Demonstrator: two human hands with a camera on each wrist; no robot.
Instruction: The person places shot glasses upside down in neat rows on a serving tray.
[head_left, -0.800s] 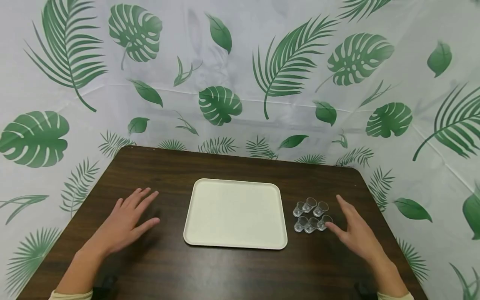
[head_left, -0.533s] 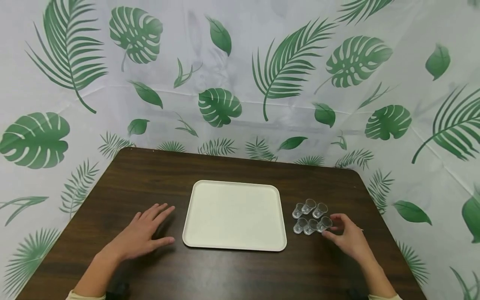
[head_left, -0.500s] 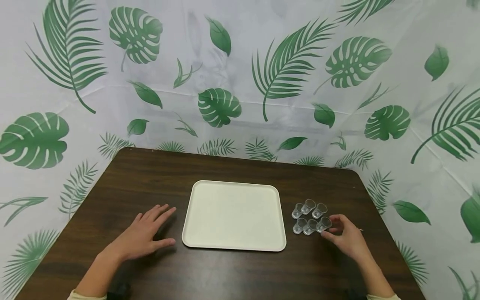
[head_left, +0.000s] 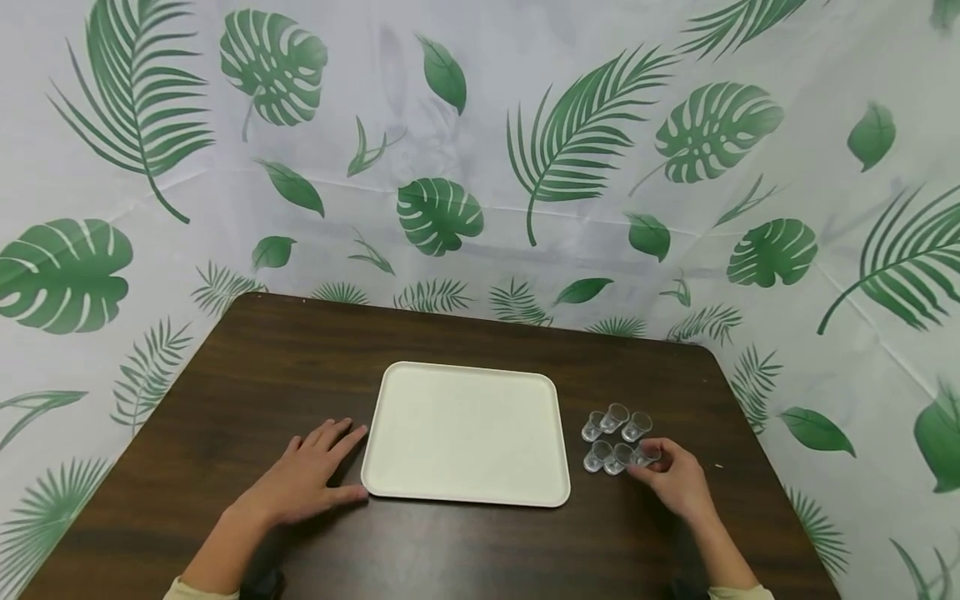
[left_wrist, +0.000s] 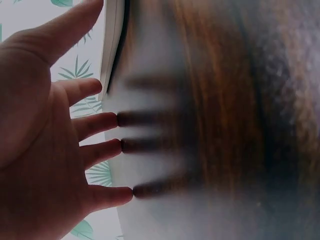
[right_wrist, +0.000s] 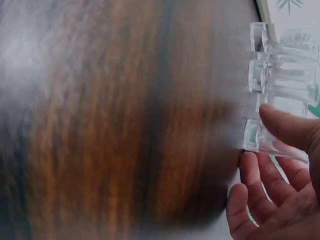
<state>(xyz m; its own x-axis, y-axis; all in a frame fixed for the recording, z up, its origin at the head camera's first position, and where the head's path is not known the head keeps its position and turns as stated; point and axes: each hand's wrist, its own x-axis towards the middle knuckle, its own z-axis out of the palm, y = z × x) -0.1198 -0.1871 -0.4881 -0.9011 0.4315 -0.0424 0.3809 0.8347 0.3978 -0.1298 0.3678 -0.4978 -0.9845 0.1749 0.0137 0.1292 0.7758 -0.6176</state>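
Fingers and thumb of the right hand (head_left: 675,481) pinch the nearest clear cup (head_left: 647,454), on the table (head_left: 480,550) right of the tray (head_left: 465,433). Left hand (head_left: 307,483) lies flat with straight fingers, touching the tray's left edge.

Dark wood-grain table (head_left: 315,350) against white backdrop (head_left: 525,100) (green leaf print) all around.

I see six small clear cups (head_left: 617,439) standing upright in two touching rows of three. My right hand (head_left: 675,482) pinches the near-right cup (head_left: 647,454); the other five stand just left and beyond.
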